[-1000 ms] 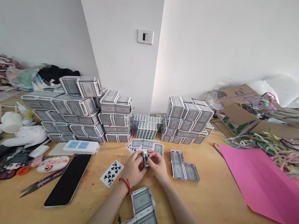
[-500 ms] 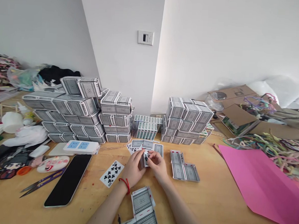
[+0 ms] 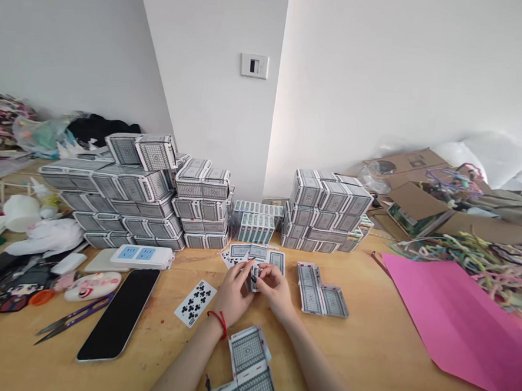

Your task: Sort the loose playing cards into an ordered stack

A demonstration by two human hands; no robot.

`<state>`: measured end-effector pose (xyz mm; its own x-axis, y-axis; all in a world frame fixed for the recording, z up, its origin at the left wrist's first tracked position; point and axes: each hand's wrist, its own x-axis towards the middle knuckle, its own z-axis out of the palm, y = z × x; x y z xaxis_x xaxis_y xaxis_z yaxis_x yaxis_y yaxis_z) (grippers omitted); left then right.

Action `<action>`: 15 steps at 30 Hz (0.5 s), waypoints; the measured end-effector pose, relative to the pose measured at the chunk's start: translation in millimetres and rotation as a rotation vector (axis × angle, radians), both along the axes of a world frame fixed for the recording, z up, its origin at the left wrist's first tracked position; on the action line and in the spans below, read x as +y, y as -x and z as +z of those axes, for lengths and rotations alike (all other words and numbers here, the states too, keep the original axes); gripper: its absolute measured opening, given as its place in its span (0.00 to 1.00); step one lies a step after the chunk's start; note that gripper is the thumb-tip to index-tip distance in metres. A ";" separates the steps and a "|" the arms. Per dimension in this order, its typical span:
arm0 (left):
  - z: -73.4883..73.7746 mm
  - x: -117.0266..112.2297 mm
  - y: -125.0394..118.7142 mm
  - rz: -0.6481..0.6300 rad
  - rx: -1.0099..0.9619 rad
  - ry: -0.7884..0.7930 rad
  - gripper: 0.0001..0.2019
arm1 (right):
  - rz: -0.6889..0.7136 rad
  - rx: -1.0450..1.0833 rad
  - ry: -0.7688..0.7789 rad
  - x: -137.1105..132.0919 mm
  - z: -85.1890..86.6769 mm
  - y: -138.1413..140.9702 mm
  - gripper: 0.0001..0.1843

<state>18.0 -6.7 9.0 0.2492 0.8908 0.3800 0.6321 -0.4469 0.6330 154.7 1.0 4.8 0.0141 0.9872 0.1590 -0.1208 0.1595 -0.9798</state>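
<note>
My left hand (image 3: 232,295), with a red string bracelet at its wrist, and my right hand (image 3: 277,292) meet at the middle of the table. Between them both pinch a small playing card piece (image 3: 254,286), mostly covered by the fingers; whether it is one card or several I cannot tell. Just beyond the fingertips lie face-down cards (image 3: 277,260) and a few face-up ones. A ten of clubs (image 3: 195,303) rests face up left of my left hand. Right of my right hand is an L-shaped folded-card piece (image 3: 312,290). Another such piece (image 3: 249,351) lies between my forearms.
Stacked card blocks stand at the left (image 3: 142,188) and right (image 3: 326,208), with green-and-white card packs (image 3: 256,227) between. A phone (image 3: 120,314), scissors (image 3: 74,318) and a power strip (image 3: 142,256) lie left. Pink paper (image 3: 460,326) and yarn (image 3: 477,271) are on the right.
My fingers have shifted slightly on the card piece: the left fingers now stretch across its top, and the right thumb has moved a little. Everything else stays put.
</note>
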 end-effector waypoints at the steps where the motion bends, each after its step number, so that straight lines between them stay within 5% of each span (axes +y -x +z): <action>1: -0.3 0.0 0.1 0.002 0.002 -0.002 0.31 | -0.002 -0.004 -0.001 0.0 0.2 -0.2 0.11; 15: 0.4 -0.5 0.3 -0.014 -0.013 -0.017 0.29 | 0.048 0.006 -0.006 -0.1 -2.8 1.6 0.12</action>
<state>17.6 -7.2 9.5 0.2566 0.8807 0.3981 0.6174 -0.4662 0.6335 153.1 0.9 2.0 -0.0322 0.9858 0.1648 -0.1340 0.1592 -0.9781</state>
